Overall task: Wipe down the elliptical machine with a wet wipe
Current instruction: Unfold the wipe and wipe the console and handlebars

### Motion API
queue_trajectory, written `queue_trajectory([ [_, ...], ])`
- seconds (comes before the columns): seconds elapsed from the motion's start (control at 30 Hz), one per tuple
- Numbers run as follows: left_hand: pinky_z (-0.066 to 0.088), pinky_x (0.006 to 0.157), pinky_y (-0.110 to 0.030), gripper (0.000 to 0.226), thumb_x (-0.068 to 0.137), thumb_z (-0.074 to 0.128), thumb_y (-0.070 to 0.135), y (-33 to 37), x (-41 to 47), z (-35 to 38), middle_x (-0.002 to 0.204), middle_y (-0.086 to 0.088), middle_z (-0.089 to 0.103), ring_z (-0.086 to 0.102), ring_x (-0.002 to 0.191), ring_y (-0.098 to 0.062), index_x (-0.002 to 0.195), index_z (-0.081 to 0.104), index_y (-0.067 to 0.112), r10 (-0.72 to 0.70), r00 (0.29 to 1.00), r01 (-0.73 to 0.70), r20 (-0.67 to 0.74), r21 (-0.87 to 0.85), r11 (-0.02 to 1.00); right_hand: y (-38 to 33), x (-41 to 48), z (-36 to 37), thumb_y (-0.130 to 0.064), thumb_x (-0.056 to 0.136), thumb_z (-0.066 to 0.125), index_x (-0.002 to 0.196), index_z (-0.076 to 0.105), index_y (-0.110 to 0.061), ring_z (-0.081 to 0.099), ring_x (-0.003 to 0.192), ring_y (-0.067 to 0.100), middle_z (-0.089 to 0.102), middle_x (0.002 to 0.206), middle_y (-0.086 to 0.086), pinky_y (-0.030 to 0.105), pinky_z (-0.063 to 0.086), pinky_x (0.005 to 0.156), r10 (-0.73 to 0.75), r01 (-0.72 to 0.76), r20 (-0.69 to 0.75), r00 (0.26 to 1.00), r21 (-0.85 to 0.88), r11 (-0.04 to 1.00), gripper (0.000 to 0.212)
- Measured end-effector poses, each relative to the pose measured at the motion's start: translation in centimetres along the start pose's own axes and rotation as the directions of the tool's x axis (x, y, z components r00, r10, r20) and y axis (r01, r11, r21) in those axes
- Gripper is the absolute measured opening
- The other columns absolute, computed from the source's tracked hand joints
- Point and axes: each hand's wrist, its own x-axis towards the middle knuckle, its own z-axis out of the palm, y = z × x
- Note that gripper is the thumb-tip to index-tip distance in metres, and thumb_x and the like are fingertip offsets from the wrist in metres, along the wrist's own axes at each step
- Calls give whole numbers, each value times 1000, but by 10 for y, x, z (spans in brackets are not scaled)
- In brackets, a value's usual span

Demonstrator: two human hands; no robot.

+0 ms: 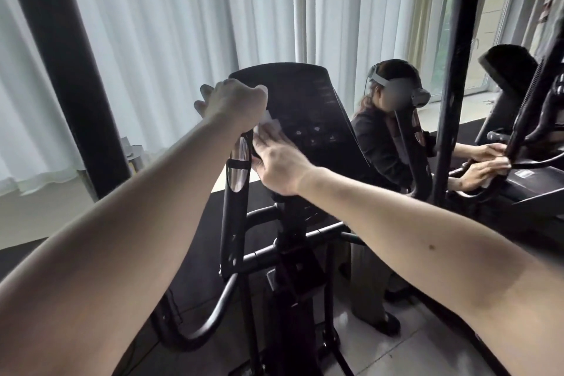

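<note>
Reaching past the chrome-sensor handlebar (239, 168), the right hand (279, 163) lies flat, fingers spread, pressing the wet wipe (270, 126) against the lower left face of the elliptical's console (305, 94), probably to scrub beside the buttons. The left hand (235, 102) curls over the console's upper left edge, apparently bracing it against that push. Beyond, another person (381, 143) wipes a neighbouring machine (525, 192) before white curtains (183, 9).

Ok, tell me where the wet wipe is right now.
Head view, left of centre: the wet wipe lies at the lower left of the console, pressed under the right hand, just below the left hand gripping the console edge.
</note>
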Motion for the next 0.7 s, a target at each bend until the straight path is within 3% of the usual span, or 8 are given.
queue_trajectory([
  [0.13, 27, 87, -40, 40, 88, 37, 37, -1, -1, 1, 95, -5, 60, 32, 104, -25, 89, 68, 12, 37, 999, -37, -39, 3, 999, 2, -10, 18, -12, 105, 42, 160, 19, -4, -1, 158, 18, 13, 169, 9, 29, -2, 127, -159, 147, -123, 980, -100, 984, 60],
  [0.23, 28, 89, -41, 39, 88, 38, 37, -2, -4, 3, 95, -5, 62, 36, 106, -26, 88, 69, 13, 85, 988, -83, -131, 22, 996, 7, -17, 22, 4, 95, 48, 152, 41, -3, 25, 154, 17, 35, 161, 12, 24, 16, 123, -219, 193, -232, 948, -133, 972, 58],
  [0.37, 29, 95, -40, 30, 92, 42, 35, -2, -9, 3, 102, -3, 60, 42, 116, -28, 92, 66, 18, 192, 949, -183, -250, 56, 981, 6, -40, 23, 13, 87, 50, 142, 59, -8, 49, 140, 14, 54, 149, 8, 27, 45, 111, -241, 240, -321, 916, -45, 970, 59],
  [0.5, 28, 98, -41, 22, 91, 49, 30, -4, -14, 4, 111, -1, 61, 43, 120, -28, 100, 67, 19, 336, 875, -315, -347, 118, 942, 6, -79, 26, 12, 87, 56, 118, 74, -4, 66, 121, 17, 73, 124, 7, 33, 55, 100, -262, 327, -511, 819, 40, 944, 39],
  [0.6, 30, 101, -42, 24, 87, 55, 24, -5, -33, 11, 113, 2, 64, 46, 121, -26, 107, 69, 20, 485, 777, -462, -402, 161, 872, 10, -115, 33, 7, 90, 62, 114, 76, -6, 67, 119, 15, 75, 118, 5, 33, 52, 103, -159, 293, -654, 740, 100, 951, 31],
  [0.7, 33, 102, -42, 25, 84, 60, 18, -10, -74, 31, 112, 4, 63, 49, 118, -24, 108, 68, 20, 612, 678, -600, -408, 175, 781, 29, -141, 39, 1, 93, 61, 114, 78, -11, 69, 110, 14, 75, 109, -10, 33, 53, 99, 93, 118, -720, 688, 237, 964, 30],
])
